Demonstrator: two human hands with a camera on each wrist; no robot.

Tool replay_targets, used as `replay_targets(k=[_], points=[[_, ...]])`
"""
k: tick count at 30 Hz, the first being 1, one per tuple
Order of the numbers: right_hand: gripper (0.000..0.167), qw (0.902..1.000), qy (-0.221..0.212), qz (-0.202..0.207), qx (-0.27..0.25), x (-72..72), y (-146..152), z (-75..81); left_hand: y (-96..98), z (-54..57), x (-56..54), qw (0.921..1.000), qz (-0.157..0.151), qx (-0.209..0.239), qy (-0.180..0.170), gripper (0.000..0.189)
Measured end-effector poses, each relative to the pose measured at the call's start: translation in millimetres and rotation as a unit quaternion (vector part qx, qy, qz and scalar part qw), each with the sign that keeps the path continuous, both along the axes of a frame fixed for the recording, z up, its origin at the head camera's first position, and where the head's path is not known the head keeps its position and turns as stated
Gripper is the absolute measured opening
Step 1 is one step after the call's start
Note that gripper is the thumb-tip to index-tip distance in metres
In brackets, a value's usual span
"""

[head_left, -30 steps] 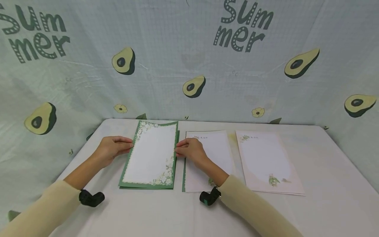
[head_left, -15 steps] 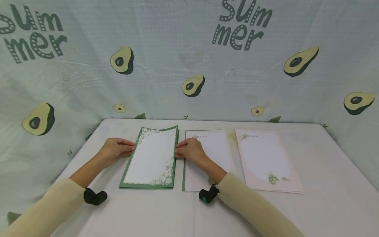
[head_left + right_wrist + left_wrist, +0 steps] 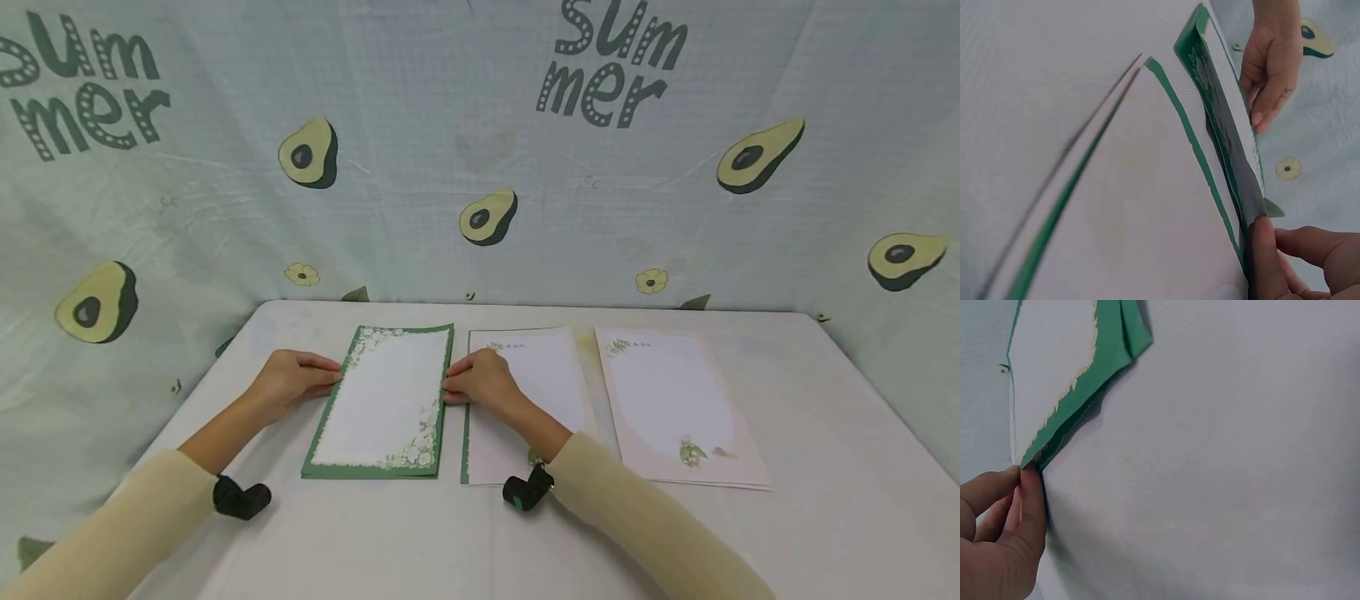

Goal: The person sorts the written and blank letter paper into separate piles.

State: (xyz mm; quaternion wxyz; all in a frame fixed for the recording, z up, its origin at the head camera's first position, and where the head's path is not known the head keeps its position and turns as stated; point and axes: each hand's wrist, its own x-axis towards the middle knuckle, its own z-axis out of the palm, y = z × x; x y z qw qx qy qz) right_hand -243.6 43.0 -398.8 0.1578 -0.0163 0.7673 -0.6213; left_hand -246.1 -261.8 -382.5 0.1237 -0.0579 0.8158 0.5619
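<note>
Green-bordered sheets [image 3: 386,396] at the left of the desk [image 3: 375,542], beside the middle stack [image 3: 558,375]; the left hand [image 3: 288,382] and right hand [image 3: 486,383], each grip pinched on them, hold opposite long edges. Pink sheets [image 3: 675,408] lie farther right.

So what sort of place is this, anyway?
Probably a makeshift indoor recording spot: a white-covered table, an avocado-print cloth hung behind it, and a small black camera at each wrist.

The floral-bordered sheet [image 3: 386,396] is green and white, the avocado-patterned backdrop [image 3: 420,108] pale grey.
</note>
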Motion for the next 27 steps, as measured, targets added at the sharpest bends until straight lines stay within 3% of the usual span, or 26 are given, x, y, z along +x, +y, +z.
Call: replay_targets(k=[7, 14, 21, 27], points=[[0.021, 0.9996, -0.008, 0.022, -0.014, -1.3, 9.5, 6.9, -2.3, 6.4, 1.7, 0.9981, -0.025, -0.056, 0.009, 0.033], [0.023, 0.9997, 0.000, 0.018, -0.015, -1.7, 30.5, 25.6, 2.0, 22.5, 6.8, 0.9923, -0.042, -0.109, 0.042, 0.037], [0.024, 0.9977, 0.047, 0.025, 0.042, 4.3, 63.8, 38.0, 42.5, 37.7, 17.1, 0.9891, -0.082, -0.099, 0.072, 0.036], [0.028, 0.9895, 0.082, 0.031, 0.115, 9.7, 101.3, 40.7, 74.7, 35.4, 22.8, 0.9873, -0.120, -0.074, 0.073, 0.035]])
